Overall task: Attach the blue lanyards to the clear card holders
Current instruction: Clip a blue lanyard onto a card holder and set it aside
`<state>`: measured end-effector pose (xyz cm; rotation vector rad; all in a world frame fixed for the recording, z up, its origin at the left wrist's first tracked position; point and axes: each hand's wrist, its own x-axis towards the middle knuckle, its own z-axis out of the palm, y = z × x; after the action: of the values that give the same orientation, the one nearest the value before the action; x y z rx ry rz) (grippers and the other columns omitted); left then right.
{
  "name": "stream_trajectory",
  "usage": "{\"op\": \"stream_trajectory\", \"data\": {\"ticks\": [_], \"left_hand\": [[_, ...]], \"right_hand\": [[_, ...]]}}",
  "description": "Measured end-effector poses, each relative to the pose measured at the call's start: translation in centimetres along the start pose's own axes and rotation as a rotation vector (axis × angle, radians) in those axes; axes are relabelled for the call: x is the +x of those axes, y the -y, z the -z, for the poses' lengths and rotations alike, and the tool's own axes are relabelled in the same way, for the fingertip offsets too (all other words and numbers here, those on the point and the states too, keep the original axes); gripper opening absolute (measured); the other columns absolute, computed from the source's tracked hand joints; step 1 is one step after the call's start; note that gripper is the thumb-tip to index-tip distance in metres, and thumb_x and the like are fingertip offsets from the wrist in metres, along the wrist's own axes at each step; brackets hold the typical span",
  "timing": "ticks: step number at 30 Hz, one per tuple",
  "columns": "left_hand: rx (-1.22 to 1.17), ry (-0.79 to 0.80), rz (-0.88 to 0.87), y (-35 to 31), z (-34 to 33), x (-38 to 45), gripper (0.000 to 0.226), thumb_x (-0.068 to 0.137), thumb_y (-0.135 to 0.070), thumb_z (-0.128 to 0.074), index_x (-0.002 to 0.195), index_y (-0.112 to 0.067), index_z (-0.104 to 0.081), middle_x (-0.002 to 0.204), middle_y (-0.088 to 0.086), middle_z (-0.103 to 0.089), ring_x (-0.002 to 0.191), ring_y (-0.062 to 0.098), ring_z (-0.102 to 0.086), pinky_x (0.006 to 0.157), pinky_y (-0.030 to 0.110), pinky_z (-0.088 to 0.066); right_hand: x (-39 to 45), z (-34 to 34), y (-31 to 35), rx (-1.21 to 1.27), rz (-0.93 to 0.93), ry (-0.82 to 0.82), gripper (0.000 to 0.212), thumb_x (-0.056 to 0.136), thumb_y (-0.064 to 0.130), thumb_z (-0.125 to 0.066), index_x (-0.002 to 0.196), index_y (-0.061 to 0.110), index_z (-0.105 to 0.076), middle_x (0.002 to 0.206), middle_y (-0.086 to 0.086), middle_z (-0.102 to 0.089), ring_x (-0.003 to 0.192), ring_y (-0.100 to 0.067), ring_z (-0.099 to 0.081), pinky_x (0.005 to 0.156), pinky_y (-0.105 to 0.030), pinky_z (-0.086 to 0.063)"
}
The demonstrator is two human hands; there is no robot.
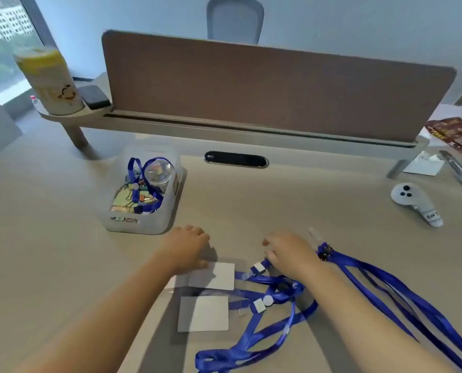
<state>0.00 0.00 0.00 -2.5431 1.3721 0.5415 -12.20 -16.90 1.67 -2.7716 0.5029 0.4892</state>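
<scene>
**Lanyards and holders lie between two hands on the counter**

Lanyards (273, 292) in blue lie tangled on the counter (305, 200) under and beside the right hand (289, 251); their straps loop toward the near edge. A second bunch (402, 297) lies to the right, its long axis running from black clips near the right wrist away to the near right corner. Two clear holders with white cards lie side by side, long edges roughly across the view. The far holder (219, 275) has its left corner under the left hand (189, 246); the near holder (203, 313) lies apart from both hands. Both holders have their right ends toward the tangled lanyards, touching the straps there.

The left hand rests palm down, fingers (195, 230) curled loosely forward, thumb on the far holder's edge. The right hand's fingers (271, 242) are bent down over a strap end with a white tab; I cannot tell whether they pinch it.

A clear bin (143, 227) with another lanyard stands beyond the left hand. A white controller (413, 203) lies far right.
</scene>
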Motion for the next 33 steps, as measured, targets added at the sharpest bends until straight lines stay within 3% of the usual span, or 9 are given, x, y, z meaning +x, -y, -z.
{"op": "stream_trajectory", "data": {"ticks": [6, 9, 14, 19, 25, 29, 33], "left_hand": [[-0.034, 0.147, 0.012, -1.0, -3.4, 1.5, 0.071, 0.07, -0.051, -0.066, 0.129, -0.026, -0.035, 0.134, 0.001, -0.047, 0.121, 0.022, -0.045, 0.103, 0.038, -0.035], [0.026, 0.097, 0.009, -0.9, -3.7, 1.9, 0.071, 0.07, -0.046, -0.068, 0.129, -0.025, -0.035, 0.131, 0.002, -0.047, 0.119, 0.022, -0.045, 0.104, 0.036, -0.034], [0.032, -0.004, 0.049, -0.5, -2.8, 2.4, 0.048, 0.084, -0.023, -0.057, 0.129, -0.015, -0.041, 0.13, 0.008, -0.047, 0.118, 0.025, -0.043, 0.1, 0.034, -0.037], [-0.341, -0.076, 0.104, 0.4, -0.3, 2.4, 0.019, 0.09, -0.012, -0.048, 0.107, -0.011, -0.057, 0.113, 0.01, -0.062, 0.102, 0.025, -0.056, 0.088, 0.032, -0.047], [-0.444, -0.233, 0.113, 1.0, 3.0, 2.0, 0.022, 0.092, -0.011, -0.045, 0.108, -0.011, -0.059, 0.114, 0.008, -0.064, 0.105, 0.023, -0.056, 0.089, 0.029, -0.043], [-0.509, -0.308, 0.163, 1.6, 4.4, 2.0, 0.022, 0.094, -0.012, -0.043, 0.107, -0.012, -0.06, 0.114, 0.006, -0.065, 0.109, 0.025, -0.053, 0.096, 0.039, -0.041], [-0.609, -0.349, 0.237, 1.9, 5.1, 1.9, 0.028, 0.091, -0.019, -0.048, 0.118, -0.014, -0.056, 0.127, 0.007, -0.059, 0.119, 0.025, -0.05, 0.102, 0.045, -0.042]], "right_hand": [[1.2, -2.0, -0.7, 0.003, 0.003, 0.021, 0.034, 0.094, 0.017, -0.037, 0.122, 0.009, -0.054, 0.125, -0.01, -0.055, 0.111, -0.026, -0.053, 0.093, -0.038, -0.046], [1.5, -2.1, -0.8, 0.004, 0.012, 0.01, 0.034, 0.094, 0.017, -0.037, 0.122, 0.009, -0.054, 0.126, -0.01, -0.055, 0.112, -0.026, -0.052, 0.093, -0.039, -0.046], [1.8, -2.3, -0.7, 0.05, 0.029, 0.0, 0.035, 0.094, 0.02, -0.041, 0.125, 0.012, -0.052, 0.129, -0.007, -0.054, 0.115, -0.023, -0.051, 0.096, -0.036, -0.045], [2.0, -2.0, -0.3, 0.114, 0.055, -0.011, 0.038, 0.094, 0.025, -0.045, 0.13, 0.015, -0.049, 0.134, -0.003, -0.053, 0.124, -0.022, -0.045, 0.103, -0.035, -0.036], [2.0, -1.0, 0.1, 0.248, 0.035, 0.003, 0.028, 0.092, 0.024, -0.047, 0.113, 0.013, -0.062, 0.113, -0.006, -0.064, 0.108, -0.021, -0.052, 0.092, -0.033, -0.042], [1.7, 0.2, 0.7, 0.454, 0.052, -0.049, 0.025, 0.092, 0.017, -0.047, 0.105, 0.006, -0.065, 0.106, -0.007, -0.064, 0.092, -0.016, -0.053, 0.082, -0.029, -0.043], [1.8, 1.9, 1.6, 0.694, 0.034, -0.102, 0.018, 0.091, 0.011, -0.048, 0.093, 0.006, -0.065, 0.078, 0.0, -0.058, 0.082, -0.017, -0.053, 0.081, -0.035, -0.047]]}}
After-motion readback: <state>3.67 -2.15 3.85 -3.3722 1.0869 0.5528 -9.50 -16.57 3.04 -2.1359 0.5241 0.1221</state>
